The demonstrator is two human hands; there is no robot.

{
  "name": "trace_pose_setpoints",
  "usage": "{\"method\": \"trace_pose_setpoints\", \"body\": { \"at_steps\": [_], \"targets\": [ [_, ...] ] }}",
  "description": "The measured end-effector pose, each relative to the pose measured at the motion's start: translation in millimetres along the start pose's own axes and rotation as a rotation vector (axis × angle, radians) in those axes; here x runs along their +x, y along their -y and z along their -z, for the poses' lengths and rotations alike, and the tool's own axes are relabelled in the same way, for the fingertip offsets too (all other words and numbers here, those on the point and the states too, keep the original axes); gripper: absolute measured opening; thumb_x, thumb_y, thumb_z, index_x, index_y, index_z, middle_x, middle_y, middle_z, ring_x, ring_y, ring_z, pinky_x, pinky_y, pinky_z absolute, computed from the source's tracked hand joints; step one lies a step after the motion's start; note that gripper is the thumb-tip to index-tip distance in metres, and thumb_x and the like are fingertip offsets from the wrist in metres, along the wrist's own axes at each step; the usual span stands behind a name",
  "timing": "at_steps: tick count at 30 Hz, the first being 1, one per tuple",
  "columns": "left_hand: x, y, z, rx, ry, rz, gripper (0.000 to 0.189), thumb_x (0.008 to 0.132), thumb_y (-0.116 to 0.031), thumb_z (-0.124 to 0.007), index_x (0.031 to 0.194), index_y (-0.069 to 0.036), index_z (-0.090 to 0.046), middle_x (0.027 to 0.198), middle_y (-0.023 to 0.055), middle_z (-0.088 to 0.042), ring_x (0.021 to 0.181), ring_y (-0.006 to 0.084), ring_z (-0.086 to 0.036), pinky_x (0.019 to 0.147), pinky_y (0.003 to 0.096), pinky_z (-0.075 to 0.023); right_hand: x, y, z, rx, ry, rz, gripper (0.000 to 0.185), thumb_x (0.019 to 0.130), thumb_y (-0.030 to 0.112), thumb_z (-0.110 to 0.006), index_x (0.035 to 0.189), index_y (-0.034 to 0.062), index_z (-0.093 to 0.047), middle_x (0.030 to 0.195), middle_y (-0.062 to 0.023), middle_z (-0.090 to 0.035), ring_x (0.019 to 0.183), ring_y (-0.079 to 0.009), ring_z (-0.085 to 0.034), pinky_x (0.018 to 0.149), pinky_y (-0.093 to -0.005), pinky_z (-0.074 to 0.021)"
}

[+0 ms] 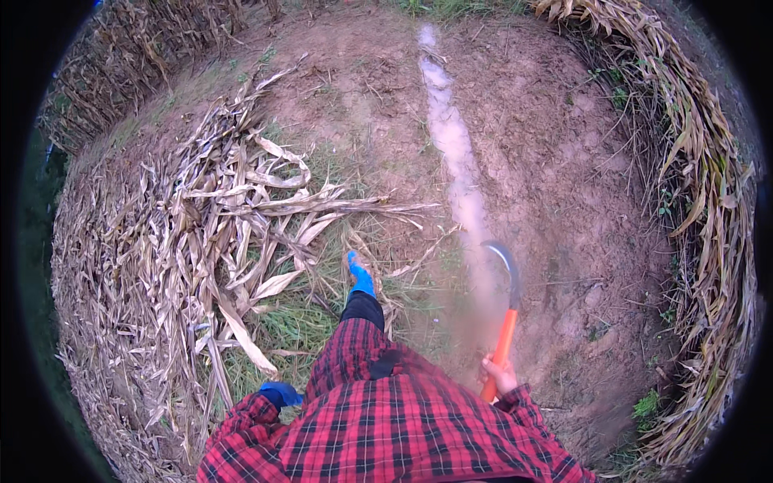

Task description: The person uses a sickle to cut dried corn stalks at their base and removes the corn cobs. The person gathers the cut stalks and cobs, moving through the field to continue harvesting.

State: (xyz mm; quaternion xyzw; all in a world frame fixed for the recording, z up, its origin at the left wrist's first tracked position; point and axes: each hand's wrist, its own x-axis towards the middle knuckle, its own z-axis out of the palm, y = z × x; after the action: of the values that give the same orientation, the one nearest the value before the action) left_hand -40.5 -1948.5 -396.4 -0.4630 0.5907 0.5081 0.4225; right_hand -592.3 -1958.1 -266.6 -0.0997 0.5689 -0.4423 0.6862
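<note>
My right hand (499,375) is bare and closed round the orange handle of a sickle (506,338). The curved metal blade points up and bends left over the wet strip of soil. On the left, beside the plaid sleeve, shows my left hand (281,393), apparently in a blue glove; its fingers and anything in them cannot be made out. A second blue item, which looks like footwear (361,275), rests among grass and dry leaves below a dark cuff. Dry corn stalks (290,206) with pale leaves lie in front of me, their ends towards the wet strip.
A broad heap of dry corn stalks (175,241) covers the left side. A narrow, muddy water-filled furrow (453,142) runs away from me across reddish soil. Along the right edge curves another row of dry stalks (712,181). Standing dry corn (133,57) is at the far left.
</note>
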Motion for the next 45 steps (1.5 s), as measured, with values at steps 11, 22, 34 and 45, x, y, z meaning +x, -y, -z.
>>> {"method": "trace_pose_setpoints", "body": {
  "at_steps": [11, 22, 34, 45],
  "targets": [
    [33.8, 6.5, 293.8, -0.174, -0.268, -0.005, 0.051, 0.071, -0.044, -0.061, 0.099, -0.002, -0.063, 0.096, 0.0149, -0.064, 0.085, 0.0259, -0.059, 0.076, 0.0356, -0.0451, 96.6, 101.1, -91.4, -0.433, 0.099, -0.278, 0.022, 0.08, 0.004, -0.062, 0.101, 0.0013, -0.056, 0.093, 0.0009, -0.059, 0.087, -0.0084, -0.054, 0.082, -0.0242, -0.0432],
    [40.0, -66.7, 624.2, -0.416, -0.783, -0.166, 0.05, 0.072, -0.045, -0.058, 0.099, -0.003, -0.063, 0.097, 0.0146, -0.064, 0.086, 0.0262, -0.059, 0.076, 0.036, -0.045, 263.6, 278.2, -235.0, -0.693, 0.165, -0.095, 0.023, 0.08, 0.008, -0.065, 0.1, 0.0011, -0.057, 0.093, -0.0002, -0.06, 0.086, -0.008, -0.054, 0.082, -0.0231, -0.0439],
    [138.1, -136.1, 974.6, -0.515, -0.916, -0.173, 0.05, 0.074, -0.047, -0.056, 0.099, -0.004, -0.063, 0.098, 0.0143, -0.063, 0.087, 0.0265, -0.059, 0.077, 0.0364, -0.0448, 627.4, 483.5, -303.3, -0.982, 0.485, -0.291, 0.026, 0.074, -0.004, -0.057, 0.099, 0.0026, -0.055, 0.091, -0.0011, -0.057, 0.089, -0.0079, -0.051, 0.083, -0.0218, -0.0398],
    [150.1, -123.2, 1201.9, -0.663, -0.966, -0.112, 0.05, 0.075, -0.048, -0.054, 0.1, -0.005, -0.063, 0.098, 0.0139, -0.063, 0.088, 0.0267, -0.059, 0.077, 0.0368, -0.0446, 764.8, 615.4, -355.5, -0.793, 0.548, -0.321, 0.033, 0.08, 0.001, -0.052, 0.113, 0.004, -0.052, 0.095, 0.0022, -0.056, 0.085, -0.0066, -0.051, 0.078, -0.0216, -0.0415]
  ]
}}
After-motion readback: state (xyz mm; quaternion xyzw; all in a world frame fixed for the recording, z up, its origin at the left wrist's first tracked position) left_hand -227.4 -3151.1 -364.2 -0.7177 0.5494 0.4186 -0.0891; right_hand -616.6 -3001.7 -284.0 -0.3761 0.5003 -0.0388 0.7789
